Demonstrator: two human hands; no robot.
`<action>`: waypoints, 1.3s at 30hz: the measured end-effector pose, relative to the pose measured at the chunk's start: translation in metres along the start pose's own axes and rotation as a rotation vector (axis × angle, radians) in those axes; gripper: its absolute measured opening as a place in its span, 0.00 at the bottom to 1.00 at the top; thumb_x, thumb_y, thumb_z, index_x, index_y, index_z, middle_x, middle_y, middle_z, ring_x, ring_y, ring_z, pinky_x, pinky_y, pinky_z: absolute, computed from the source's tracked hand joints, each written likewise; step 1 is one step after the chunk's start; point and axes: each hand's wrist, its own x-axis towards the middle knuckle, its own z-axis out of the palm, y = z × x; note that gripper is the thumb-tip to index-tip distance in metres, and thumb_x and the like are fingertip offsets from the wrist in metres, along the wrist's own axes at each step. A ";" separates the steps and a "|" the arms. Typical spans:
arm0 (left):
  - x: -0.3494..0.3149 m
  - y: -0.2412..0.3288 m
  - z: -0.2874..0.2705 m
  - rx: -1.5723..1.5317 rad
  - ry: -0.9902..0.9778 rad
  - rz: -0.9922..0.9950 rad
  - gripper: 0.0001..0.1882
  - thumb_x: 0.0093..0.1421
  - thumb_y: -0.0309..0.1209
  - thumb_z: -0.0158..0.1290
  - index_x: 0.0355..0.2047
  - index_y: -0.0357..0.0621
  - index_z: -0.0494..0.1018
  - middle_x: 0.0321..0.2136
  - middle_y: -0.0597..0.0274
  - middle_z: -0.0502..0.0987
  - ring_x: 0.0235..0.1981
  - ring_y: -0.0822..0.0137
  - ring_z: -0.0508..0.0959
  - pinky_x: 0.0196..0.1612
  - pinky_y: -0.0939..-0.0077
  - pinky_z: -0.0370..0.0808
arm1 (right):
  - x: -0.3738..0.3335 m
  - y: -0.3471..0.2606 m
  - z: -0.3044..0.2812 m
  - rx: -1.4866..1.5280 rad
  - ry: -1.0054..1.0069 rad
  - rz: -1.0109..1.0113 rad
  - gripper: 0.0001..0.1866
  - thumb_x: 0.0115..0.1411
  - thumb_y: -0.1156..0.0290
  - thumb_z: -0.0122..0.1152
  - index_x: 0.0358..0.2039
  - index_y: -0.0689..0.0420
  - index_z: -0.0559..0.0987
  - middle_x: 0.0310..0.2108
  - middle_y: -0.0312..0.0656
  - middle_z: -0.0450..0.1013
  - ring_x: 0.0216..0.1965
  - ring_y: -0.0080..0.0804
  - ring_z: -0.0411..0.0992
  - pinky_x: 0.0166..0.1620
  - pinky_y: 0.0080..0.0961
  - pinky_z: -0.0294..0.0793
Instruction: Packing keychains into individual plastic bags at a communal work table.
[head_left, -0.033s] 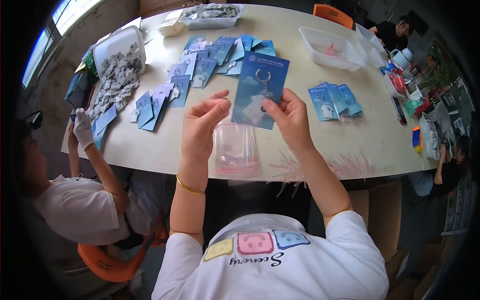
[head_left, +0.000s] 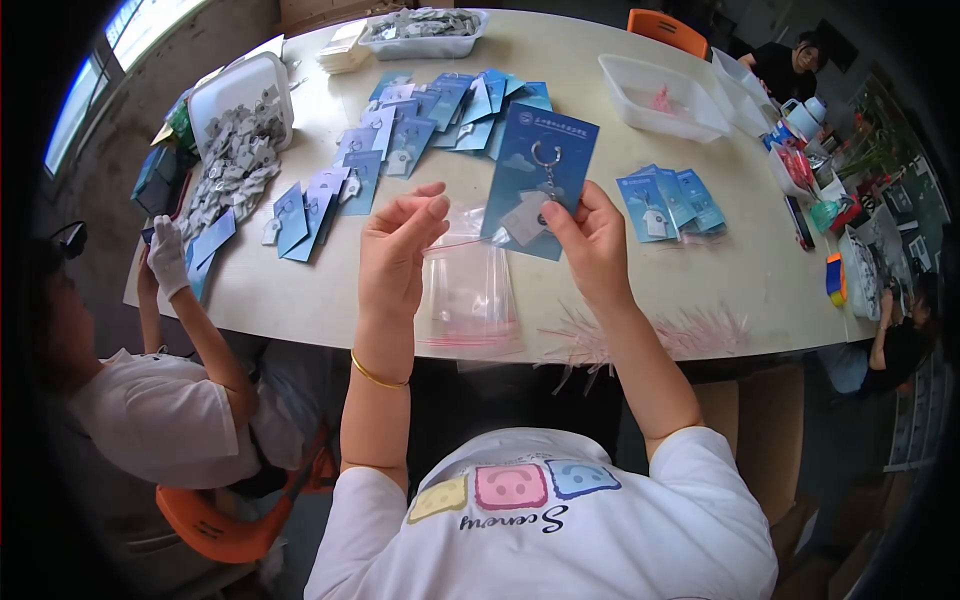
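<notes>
My right hand grips a blue printed card between thumb and fingers. On the card hangs a keychain with a silver ring and chain and a white shirt-shaped tag, partly under my thumb. My left hand is closed in a pinch on a clear zip bag; its red seal line runs toward the card's lower left corner. The exact grip on the film is hard to see. Below lies a stack of clear zip bags with red seal lines.
Carded keychains spread across the table's left middle; several more lie right. A tipped white tub spills grey-white tags. Red-and-clear strips line the front edge. A translucent bin stands back right. A gloved co-worker's hand is left.
The card with its keychain has shifted slightly right in my right hand. My left hand has moved a little left, widening the gap between its fingers and the card.
</notes>
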 end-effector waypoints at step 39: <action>-0.018 0.016 0.002 0.144 -0.159 -0.043 0.05 0.54 0.26 0.59 0.31 0.37 0.77 0.26 0.65 0.79 0.27 0.79 0.75 0.32 0.85 0.70 | -0.032 0.024 0.023 0.089 -0.165 0.193 0.07 0.59 0.73 0.57 0.34 0.64 0.76 0.26 0.40 0.76 0.26 0.23 0.74 0.28 0.17 0.73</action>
